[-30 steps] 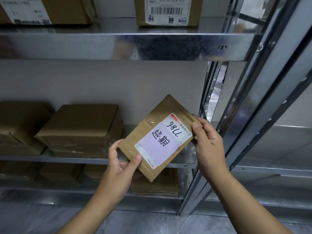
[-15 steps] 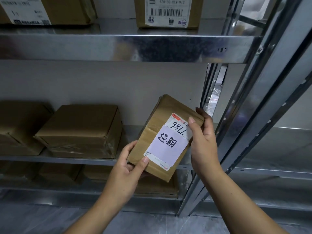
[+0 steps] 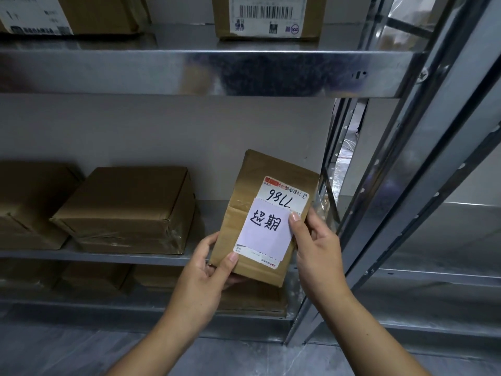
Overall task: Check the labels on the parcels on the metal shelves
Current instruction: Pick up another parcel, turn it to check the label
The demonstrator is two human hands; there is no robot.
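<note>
While left hand point(image 3: 204, 271) and right hand point(image 3: 317, 249) grip it, the brown parcel point(image 3: 245, 183) shows handwritten white label point(image 3: 267, 226).

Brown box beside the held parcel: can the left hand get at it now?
Probably not yet: the left hand grips a lower corner of the held parcel. The way to the brown box looks free once it lets go.

Printed label point(image 3: 283, 195) (mostly) under white slip point(image 3: 267, 229)
</note>
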